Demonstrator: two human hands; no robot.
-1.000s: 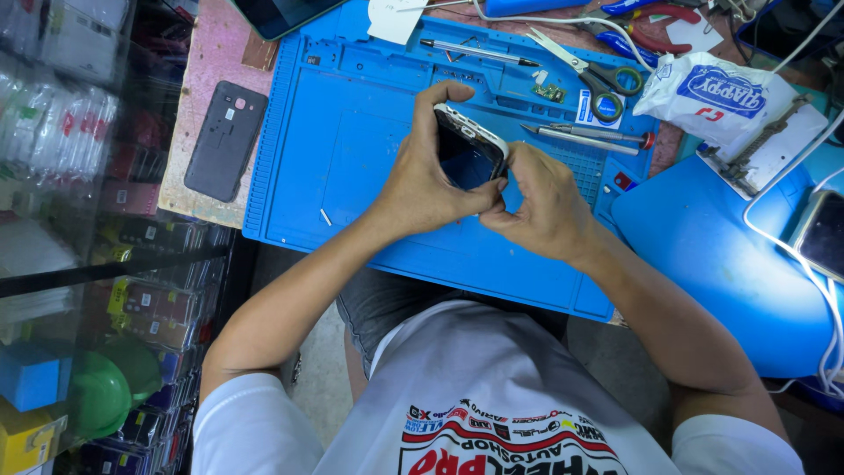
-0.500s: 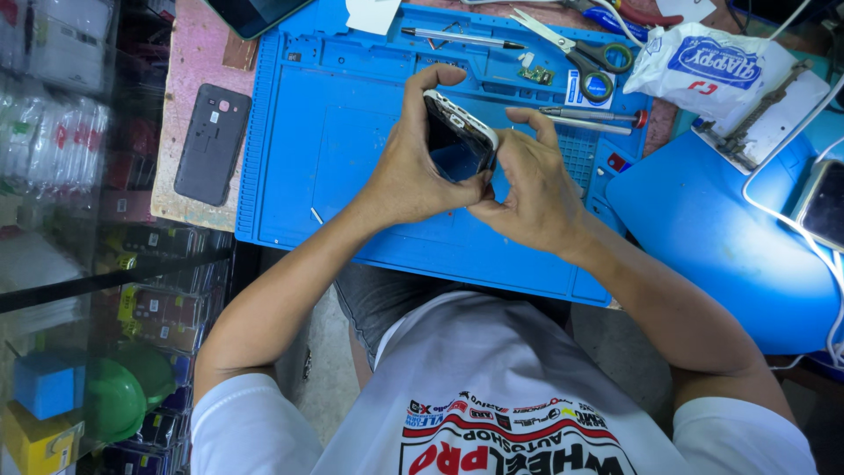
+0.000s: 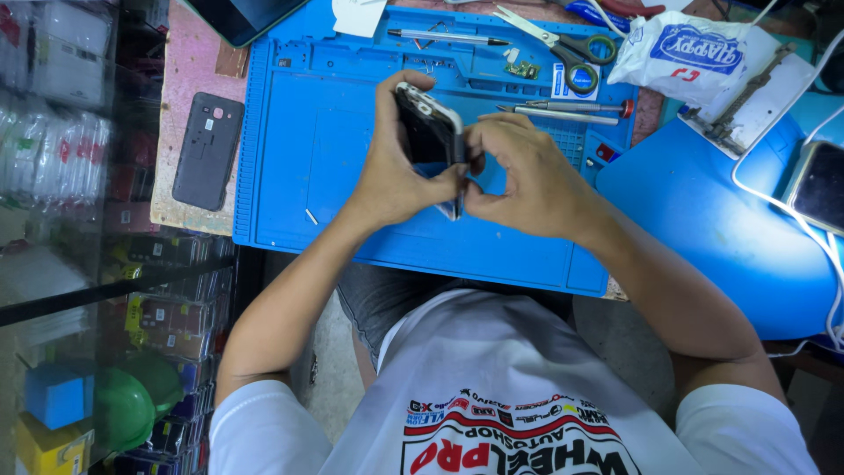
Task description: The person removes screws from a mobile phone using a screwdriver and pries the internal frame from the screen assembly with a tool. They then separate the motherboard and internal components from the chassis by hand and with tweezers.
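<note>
Above the blue repair mat (image 3: 299, 158) I hold a dark smartphone (image 3: 429, 132) with a silver frame, tipped on its edge. My left hand (image 3: 393, 171) wraps around its back and left side. My right hand (image 3: 526, 176) pinches the phone's lower right edge with thumb and fingertips. The phone's screen side is mostly hidden by my fingers.
A black phone back cover (image 3: 207, 151) lies on the pink board at the left. Scissors (image 3: 563, 46), a pen-like tool (image 3: 444, 37), a screwdriver (image 3: 563, 110) and small parts lie along the mat's far edge. A white plastic bag (image 3: 686, 53) and another phone with a white cable (image 3: 818, 185) sit to the right.
Both hands have turned the phone more onto its edge, and my right hand has closed in on its lower edge. The view has shifted slightly.
</note>
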